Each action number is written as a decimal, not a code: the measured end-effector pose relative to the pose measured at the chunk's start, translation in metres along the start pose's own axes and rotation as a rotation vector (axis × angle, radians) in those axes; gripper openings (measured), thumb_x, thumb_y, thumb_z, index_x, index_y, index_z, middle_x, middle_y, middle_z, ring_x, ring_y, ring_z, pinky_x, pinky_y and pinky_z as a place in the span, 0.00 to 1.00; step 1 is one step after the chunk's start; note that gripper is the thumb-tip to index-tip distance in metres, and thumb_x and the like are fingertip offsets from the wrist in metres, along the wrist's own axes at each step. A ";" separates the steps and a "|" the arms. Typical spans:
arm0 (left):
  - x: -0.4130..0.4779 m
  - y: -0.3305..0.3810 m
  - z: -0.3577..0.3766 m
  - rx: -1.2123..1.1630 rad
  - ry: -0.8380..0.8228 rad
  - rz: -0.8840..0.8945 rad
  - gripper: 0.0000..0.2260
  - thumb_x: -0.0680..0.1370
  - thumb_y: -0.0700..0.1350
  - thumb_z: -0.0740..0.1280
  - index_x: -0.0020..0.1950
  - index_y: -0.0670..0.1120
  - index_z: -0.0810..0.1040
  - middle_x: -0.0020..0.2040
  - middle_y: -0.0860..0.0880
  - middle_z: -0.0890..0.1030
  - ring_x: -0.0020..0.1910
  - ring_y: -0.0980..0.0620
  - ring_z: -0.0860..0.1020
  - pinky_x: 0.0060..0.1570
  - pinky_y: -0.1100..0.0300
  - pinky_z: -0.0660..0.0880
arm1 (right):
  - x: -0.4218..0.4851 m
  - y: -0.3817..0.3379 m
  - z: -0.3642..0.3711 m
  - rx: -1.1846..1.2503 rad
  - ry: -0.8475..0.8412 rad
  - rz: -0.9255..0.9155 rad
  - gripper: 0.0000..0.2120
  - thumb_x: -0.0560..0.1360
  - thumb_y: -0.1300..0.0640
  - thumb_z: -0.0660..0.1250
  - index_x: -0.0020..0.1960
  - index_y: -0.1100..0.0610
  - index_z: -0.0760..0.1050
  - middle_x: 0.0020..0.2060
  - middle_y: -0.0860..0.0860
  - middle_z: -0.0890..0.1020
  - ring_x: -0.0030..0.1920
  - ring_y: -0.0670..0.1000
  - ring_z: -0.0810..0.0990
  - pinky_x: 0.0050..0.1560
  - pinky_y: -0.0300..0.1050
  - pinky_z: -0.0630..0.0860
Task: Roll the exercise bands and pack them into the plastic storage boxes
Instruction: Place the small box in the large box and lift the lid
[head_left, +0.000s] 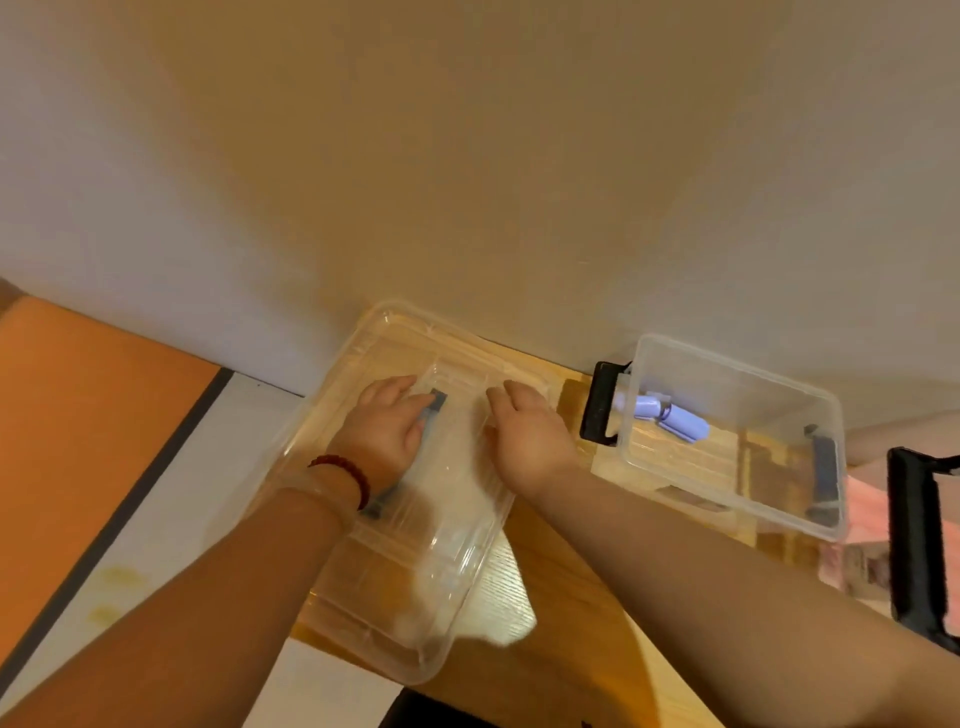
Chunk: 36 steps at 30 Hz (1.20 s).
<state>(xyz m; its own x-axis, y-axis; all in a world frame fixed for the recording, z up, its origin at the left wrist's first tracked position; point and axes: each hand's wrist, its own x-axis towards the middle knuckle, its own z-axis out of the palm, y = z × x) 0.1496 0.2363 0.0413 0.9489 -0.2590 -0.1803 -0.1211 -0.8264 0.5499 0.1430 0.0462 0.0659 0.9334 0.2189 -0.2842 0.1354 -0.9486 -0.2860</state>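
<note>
A large clear plastic box (332, 415) lies on the wooden table at the left. My left hand (387, 431) lies palm down on it, covering a grey-blue strip (438, 399) whose ends show past the fingers and the wrist. My right hand (524, 436) rests palm down beside it on the same clear plastic, fingers slightly bent and holding nothing. To the right stands a smaller open clear box (737, 364) with a black handle (600, 405). Rolled lilac bands (670, 415) lie inside it. I cannot tell whether the large box has a lid on.
The wooden table (566, 613) stands against a plain wall. Another black handle (914, 540) and something pink (865, 512) sit at the far right edge. An orange mat (78, 415) covers the floor on the left, beside white flooring.
</note>
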 end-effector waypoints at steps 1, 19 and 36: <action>-0.001 -0.003 0.004 -0.019 -0.005 -0.009 0.24 0.76 0.49 0.54 0.70 0.44 0.73 0.73 0.42 0.66 0.73 0.43 0.60 0.70 0.58 0.54 | 0.002 0.002 0.002 -0.014 -0.025 0.020 0.24 0.82 0.59 0.53 0.77 0.59 0.55 0.75 0.57 0.59 0.75 0.57 0.56 0.73 0.48 0.56; 0.024 0.036 -0.019 -0.185 0.332 0.092 0.22 0.78 0.29 0.57 0.71 0.41 0.70 0.57 0.44 0.78 0.59 0.44 0.73 0.60 0.63 0.63 | 0.003 -0.003 -0.020 0.405 0.236 0.076 0.18 0.77 0.68 0.55 0.65 0.61 0.70 0.59 0.58 0.75 0.60 0.56 0.73 0.55 0.43 0.68; -0.010 0.265 -0.027 -0.173 0.551 0.826 0.19 0.76 0.31 0.61 0.66 0.41 0.77 0.53 0.45 0.79 0.50 0.49 0.77 0.51 0.58 0.75 | -0.111 0.094 -0.154 0.969 0.904 -0.083 0.17 0.76 0.47 0.53 0.41 0.48 0.79 0.43 0.41 0.83 0.51 0.41 0.80 0.73 0.62 0.56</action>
<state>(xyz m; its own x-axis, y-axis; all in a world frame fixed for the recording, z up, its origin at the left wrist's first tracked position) 0.1159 0.0337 0.2109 0.5944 -0.4146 0.6890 -0.7995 -0.3967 0.4511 0.1030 -0.1024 0.2111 0.8761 -0.3180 0.3624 0.2641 -0.3123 -0.9126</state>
